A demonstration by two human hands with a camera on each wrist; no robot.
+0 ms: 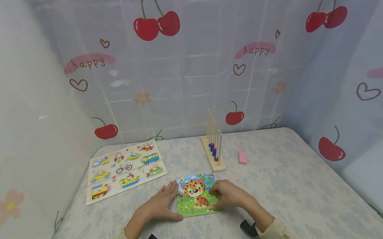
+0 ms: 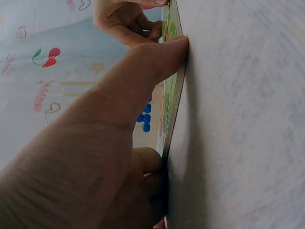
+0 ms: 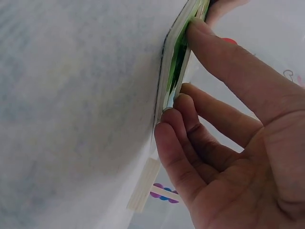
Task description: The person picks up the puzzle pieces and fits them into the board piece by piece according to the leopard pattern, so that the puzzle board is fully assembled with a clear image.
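A leopard jigsaw puzzle point(image 1: 194, 199) on a square board lies flat on the table, with a green meadow and blue sky printed on it. My left hand point(image 1: 161, 204) rests along the board's left side, fingers extended, the thumb touching its lower left corner. Over the right side, my right hand point(image 1: 231, 195) bends its fingers and pinches a puzzle piece point(image 3: 187, 62) between thumb and index finger. That piece looks slightly raised from the board point(image 3: 164, 71) in the right wrist view; its picture is mostly hidden. The other right fingertips touch the board's edge.
A vehicle peg puzzle point(image 1: 114, 186) lies at the left. Behind the leopard board stands a wooden peg rack point(image 1: 219, 168) with blue and purple beads. A pink block point(image 1: 242, 157) lies to its right. Cherry-printed curtains point(image 1: 193, 80) surround the table point(image 1: 289, 168).
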